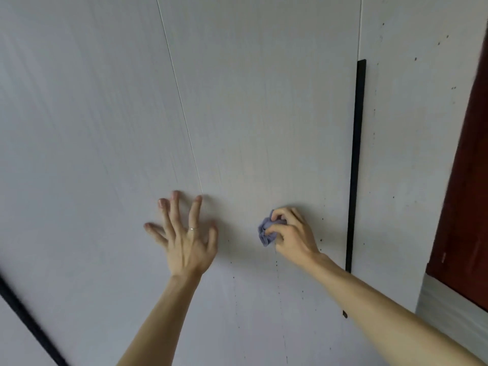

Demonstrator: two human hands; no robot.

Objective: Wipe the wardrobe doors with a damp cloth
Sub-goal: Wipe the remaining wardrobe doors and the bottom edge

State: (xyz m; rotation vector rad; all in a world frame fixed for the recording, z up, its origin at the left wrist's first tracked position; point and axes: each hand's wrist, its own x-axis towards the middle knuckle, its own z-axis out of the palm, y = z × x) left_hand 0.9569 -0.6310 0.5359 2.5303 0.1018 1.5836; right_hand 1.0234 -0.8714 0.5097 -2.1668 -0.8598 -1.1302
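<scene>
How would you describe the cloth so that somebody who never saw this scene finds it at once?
Look at the pale grey wardrobe door with the long black strip. Left of the strip's lower part, the right hand grips a small crumpled cloth against the door. It is the only lilac thing.

Wardrobe doors (264,114) look matt, pale grey, faintly streaked; the lilac cloth (267,231) is soft, crumpled fabric.

Crumpled lilac cloth (267,231) on pale grey wardrobe doors (264,114)
Balled tight, it sits against the door left of the black vertical handle (356,154), near its lower end; dark specks dot the doors there.
</scene>
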